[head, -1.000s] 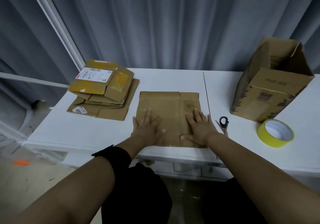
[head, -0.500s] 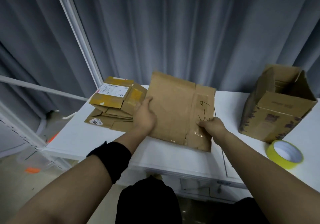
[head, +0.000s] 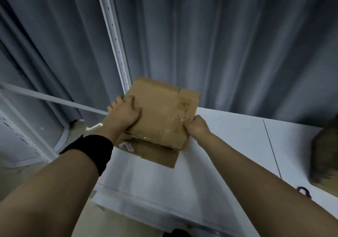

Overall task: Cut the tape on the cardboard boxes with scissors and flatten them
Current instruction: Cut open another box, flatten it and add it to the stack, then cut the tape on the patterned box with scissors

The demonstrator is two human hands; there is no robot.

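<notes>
A flattened brown cardboard box [head: 161,112] with handwritten marks is held tilted over the pile of flattened boxes [head: 157,154] at the table's left end. My left hand [head: 124,114] grips its left edge, thumb on top. My right hand [head: 195,127] pinches its right edge near the writing. The pile is mostly hidden under the held box; a white label shows at its near left corner. The black scissors handle [head: 304,191] peeks out beside my right forearm.
The white table [head: 228,145] runs to the right, with a seam line across it. A standing cardboard box [head: 323,160] is blurred at the right edge. Grey curtains and a white perforated rail [head: 113,35] stand behind the table.
Both hands lifted the flattened box off the table centre and carried it left, over the pile of flat boxes. The view swung left, so the yellow tape roll left the frame.
</notes>
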